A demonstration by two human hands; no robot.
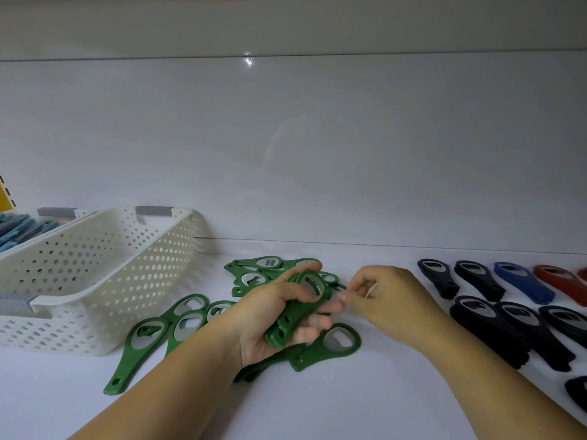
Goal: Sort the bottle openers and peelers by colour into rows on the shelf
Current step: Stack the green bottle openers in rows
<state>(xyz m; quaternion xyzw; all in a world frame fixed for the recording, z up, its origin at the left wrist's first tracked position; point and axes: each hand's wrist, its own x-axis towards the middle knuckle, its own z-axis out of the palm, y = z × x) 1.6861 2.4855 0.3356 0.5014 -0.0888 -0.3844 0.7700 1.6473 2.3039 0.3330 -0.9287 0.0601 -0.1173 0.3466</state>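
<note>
Head view. Left hand [279, 315] is palm up with its fingers curled round a green stack [298, 309] of openers, held just above the shelf [317, 408]. The number in the stack is unclear; at least two handle ends show.

Right hand [390, 300] is just beside it, fingertips bunched together at the left fingertips. Cannot tell whether it pinches anything.

Loose green openers on the shelf:
- three greens [149, 338] side by side, left of the left wrist, handles toward the camera
- single green [333, 344] lying flat, partly under the left hand
- green heap [254, 271] behind the hands, overlapping, not countable

Sorted rows, right side of the shelf:
- back row: two dark openers [435, 277], one blue opener [521, 281], one red opener [559, 284], and a second red cut off by the frame edge
- nearer row: three dark piles [489, 331], each more than one deep, exact number not readable
- nearest: one dark piece [576, 392], cut off at the right edge

Left side has two white perforated baskets. The near basket [111, 281] stands just beside the three greens. The far basket [63, 214] holds blue items [19, 227] of a kind I cannot make out.
</note>
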